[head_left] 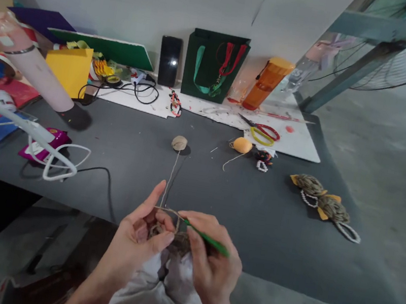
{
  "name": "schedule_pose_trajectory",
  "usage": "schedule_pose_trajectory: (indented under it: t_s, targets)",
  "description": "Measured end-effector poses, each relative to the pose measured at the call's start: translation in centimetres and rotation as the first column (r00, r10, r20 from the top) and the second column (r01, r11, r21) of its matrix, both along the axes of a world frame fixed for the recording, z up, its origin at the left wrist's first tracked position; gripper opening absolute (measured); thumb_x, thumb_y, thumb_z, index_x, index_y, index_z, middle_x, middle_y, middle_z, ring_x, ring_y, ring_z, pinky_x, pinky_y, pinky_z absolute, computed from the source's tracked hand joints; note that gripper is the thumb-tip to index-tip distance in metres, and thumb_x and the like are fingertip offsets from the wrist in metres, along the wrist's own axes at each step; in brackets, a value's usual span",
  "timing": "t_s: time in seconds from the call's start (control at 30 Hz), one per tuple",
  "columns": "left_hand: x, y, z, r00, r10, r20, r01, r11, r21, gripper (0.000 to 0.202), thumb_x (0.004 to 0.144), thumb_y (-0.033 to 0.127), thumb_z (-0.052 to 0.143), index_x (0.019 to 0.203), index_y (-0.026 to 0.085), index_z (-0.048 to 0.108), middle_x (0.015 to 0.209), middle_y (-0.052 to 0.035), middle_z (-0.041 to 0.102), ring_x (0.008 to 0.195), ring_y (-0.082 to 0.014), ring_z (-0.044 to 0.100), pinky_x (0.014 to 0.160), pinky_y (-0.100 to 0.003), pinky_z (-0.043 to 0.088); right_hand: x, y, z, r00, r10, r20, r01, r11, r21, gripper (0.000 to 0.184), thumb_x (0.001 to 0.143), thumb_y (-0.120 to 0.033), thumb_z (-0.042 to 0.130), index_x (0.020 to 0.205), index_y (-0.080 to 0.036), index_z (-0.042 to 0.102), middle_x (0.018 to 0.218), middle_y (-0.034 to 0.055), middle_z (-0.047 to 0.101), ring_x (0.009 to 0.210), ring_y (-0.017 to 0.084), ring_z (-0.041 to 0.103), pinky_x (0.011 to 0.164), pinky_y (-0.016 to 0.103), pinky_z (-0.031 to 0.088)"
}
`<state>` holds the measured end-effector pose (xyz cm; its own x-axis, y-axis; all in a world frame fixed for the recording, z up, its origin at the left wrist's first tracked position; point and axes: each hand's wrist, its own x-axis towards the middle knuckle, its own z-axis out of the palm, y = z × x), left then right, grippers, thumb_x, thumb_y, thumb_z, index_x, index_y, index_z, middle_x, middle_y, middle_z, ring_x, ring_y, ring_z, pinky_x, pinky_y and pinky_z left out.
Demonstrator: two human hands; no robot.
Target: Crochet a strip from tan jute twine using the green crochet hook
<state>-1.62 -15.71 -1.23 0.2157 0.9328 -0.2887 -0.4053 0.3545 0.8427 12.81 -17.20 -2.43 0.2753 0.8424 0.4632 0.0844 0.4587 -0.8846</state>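
Observation:
My right hand [215, 256] grips a crochet hook with a green handle [212, 242], its tip pointing left. Between thumb and fingers, my left hand [137, 237] pinches a small greyish-brown crocheted piece [180, 241], partly hidden by both hands. My left index finger is raised, with yarn stretched from it to the hook's tip. That beige yarn [171, 175] runs up the table to a small ball of yarn [179, 143]. Both hands are over the table's front edge, above the lap.
On the grey table [264, 223] lie an orange yarn ball [242, 145], scissors [263, 133] and braided brown pieces [321, 197] at right. Behind stand a dark green bag [212, 66], a phone [169, 61] and an orange bottle [267, 85]. A white lamp arm [37, 131] reaches in from the left.

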Motion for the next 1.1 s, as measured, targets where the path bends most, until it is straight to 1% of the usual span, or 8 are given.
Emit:
schedule_pose_trajectory:
  t_s: [0.1, 0.17, 0.27, 0.37, 0.47, 0.8, 0.97, 1.1]
  targets:
    - [0.4, 0.1, 0.3, 1.0, 0.01, 0.029, -0.01, 1.0, -0.017, 0.087, 0.072, 0.018, 0.086, 0.149, 0.032, 0.048, 0.076, 0.003, 0.066, 0.074, -0.0102, 0.059, 0.075, -0.022, 0.049, -0.5, -0.3, -0.3, 0.992, -0.069, 0.102, 0.058, 0.993, 0.105, 0.034, 0.086, -0.004, 0.069, 0.108, -0.028, 0.076, 0.109, 0.0078, 0.08, 0.094, 0.024, 0.077, 0.074, 0.035, 0.063]
    - [0.6, 0.2, 0.6, 0.999, 0.003, 0.035, -0.001, 0.998, -0.06, 0.091, 0.071, 0.018, 0.086, 0.152, 0.03, 0.045, 0.074, 0.0035, 0.065, 0.071, -0.0099, 0.057, 0.072, -0.022, 0.049, -1.1, -0.3, -0.4, 0.989, -0.05, -0.138, 0.053, 0.998, 0.02, 0.027, 0.088, -0.008, 0.069, 0.102, -0.03, 0.077, 0.106, 0.0057, 0.081, 0.078, 0.019, 0.078, 0.06, 0.028, 0.062]
    - [0.8, 0.4, 1.0, 1.0, -0.008, 0.02, 0.01, 0.996, -0.093, 0.095, 0.069, 0.016, 0.085, 0.153, 0.026, 0.042, 0.07, 0.0045, 0.064, 0.068, -0.0094, 0.056, 0.069, -0.022, 0.047, -1.7, 0.2, -0.2, 0.853, -0.021, -0.521, -0.071, 0.985, -0.157, 0.005, 0.088, -0.023, 0.076, 0.086, -0.028, 0.076, 0.089, 0.0029, 0.082, 0.041, 0.006, 0.058, 0.038, 0.015, 0.047]
    - [0.6, 0.4, 1.0, 1.0, 0.008, 0.003, -0.007, 0.996, -0.083, 0.09, 0.068, 0.016, 0.086, 0.15, 0.024, 0.048, 0.072, 0.0036, 0.065, 0.07, -0.0096, 0.056, 0.072, -0.022, 0.047, -1.5, 0.7, 0.3, 0.756, -0.031, -0.654, -0.173, 0.954, -0.245, 0.015, 0.08, -0.035, 0.084, 0.078, -0.023, 0.074, 0.075, 0.0019, 0.079, 0.037, 0.003, 0.049, 0.034, 0.01, 0.042]
    - [0.4, 0.3, 1.0, 1.0, 0.018, -0.015, -0.019, 0.997, -0.077, 0.086, 0.066, 0.017, 0.087, 0.145, 0.023, 0.055, 0.076, 0.0015, 0.068, 0.075, -0.0111, 0.058, 0.076, -0.024, 0.048, -1.0, 0.8, 0.6, 0.742, -0.034, -0.67, -0.212, 0.935, -0.283, 0.022, 0.08, -0.04, 0.083, 0.078, -0.022, 0.07, 0.068, -0.0001, 0.075, 0.037, 0.004, 0.048, 0.033, 0.009, 0.042]
    - [-0.1, 0.4, 1.4, 0.998, -0.037, -0.057, 0.033, 0.997, -0.066, 0.078, 0.067, 0.018, 0.087, 0.141, 0.019, 0.06, 0.072, 0.0021, 0.065, 0.073, -0.0115, 0.058, 0.077, -0.025, 0.048, 0.9, 0.0, 0.6, 0.892, 0.197, -0.407, -0.282, 0.946, -0.158, 0.011, 0.102, -0.033, 0.054, 0.097, -0.025, 0.06, 0.083, -0.0004, 0.071, 0.038, 0.004, 0.047, 0.036, 0.014, 0.04]
    - [-0.2, 0.3, 1.1, 0.996, -0.006, -0.084, 0.004, 1.0, -0.016, 0.075, 0.069, 0.019, 0.086, 0.14, 0.021, 0.061, 0.076, 0.001, 0.065, 0.074, -0.0115, 0.058, 0.078, -0.026, 0.049, 1.9, -0.6, 1.2, 0.976, 0.211, -0.06, -0.215, 0.974, -0.068, 0.012, 0.103, -0.021, 0.049, 0.104, -0.026, 0.06, 0.091, 0.003, 0.073, 0.047, 0.008, 0.054, 0.042, 0.02, 0.047]
    - [-0.2, 0.2, 0.9, 0.993, -0.003, -0.119, 0.004, 1.0, 0.013, 0.076, 0.071, 0.017, 0.085, 0.142, 0.025, 0.059, 0.079, 0.0007, 0.066, 0.074, -0.0114, 0.059, 0.077, -0.025, 0.049, 2.7, -1.2, 1.2, 0.953, 0.187, 0.238, -0.193, 0.981, 0.002, 0.023, 0.098, -0.013, 0.053, 0.113, -0.028, 0.061, 0.097, 0.0053, 0.077, 0.075, 0.018, 0.073, 0.054, 0.027, 0.054]
